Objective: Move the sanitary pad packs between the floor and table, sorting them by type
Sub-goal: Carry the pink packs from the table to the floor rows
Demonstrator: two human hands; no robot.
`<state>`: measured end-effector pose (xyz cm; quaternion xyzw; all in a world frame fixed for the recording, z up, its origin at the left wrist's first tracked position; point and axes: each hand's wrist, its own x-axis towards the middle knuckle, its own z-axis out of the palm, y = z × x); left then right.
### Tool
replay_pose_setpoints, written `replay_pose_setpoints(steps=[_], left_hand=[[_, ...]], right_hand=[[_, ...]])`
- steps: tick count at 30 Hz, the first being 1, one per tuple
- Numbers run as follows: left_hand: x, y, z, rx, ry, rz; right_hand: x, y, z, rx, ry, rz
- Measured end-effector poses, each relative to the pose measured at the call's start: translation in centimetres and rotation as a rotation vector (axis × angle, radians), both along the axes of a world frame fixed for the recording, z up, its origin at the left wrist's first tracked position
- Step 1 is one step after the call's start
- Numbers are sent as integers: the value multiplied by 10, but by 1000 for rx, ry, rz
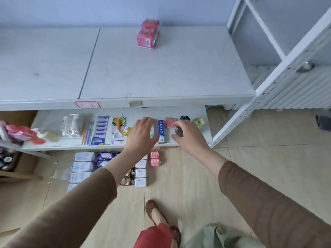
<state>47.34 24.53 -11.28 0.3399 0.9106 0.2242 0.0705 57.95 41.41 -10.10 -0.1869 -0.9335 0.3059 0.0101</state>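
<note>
Bare fingers [146, 120] of both hands spread (empty).

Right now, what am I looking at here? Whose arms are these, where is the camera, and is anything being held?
No machine here: a person wears a camera on the head, looking down at their own arms. The left hand and right hand reach out over a low shelf of small goods; both look empty. On the table above lie pink packs. On the floor lie rows of white packs, purple packs and small pink packs, still to be sorted.
</note>
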Motion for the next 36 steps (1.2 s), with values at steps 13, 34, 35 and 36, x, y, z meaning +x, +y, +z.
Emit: replay_pose_setpoints(steps=[13, 34, 35, 36], left_hand=[[-157, 33, 85, 130, 71, 36], [-430, 188, 92, 176, -195, 291], [-440, 196, 91, 158, -223, 279], [-448, 203, 89, 138, -245, 265]], right_hand=[[-144, 58, 79, -40, 124, -46], [-431, 148, 42, -383, 50, -287], [-434, 148, 37, -390, 30, -291], [-436, 148, 33, -402, 15, -285]])
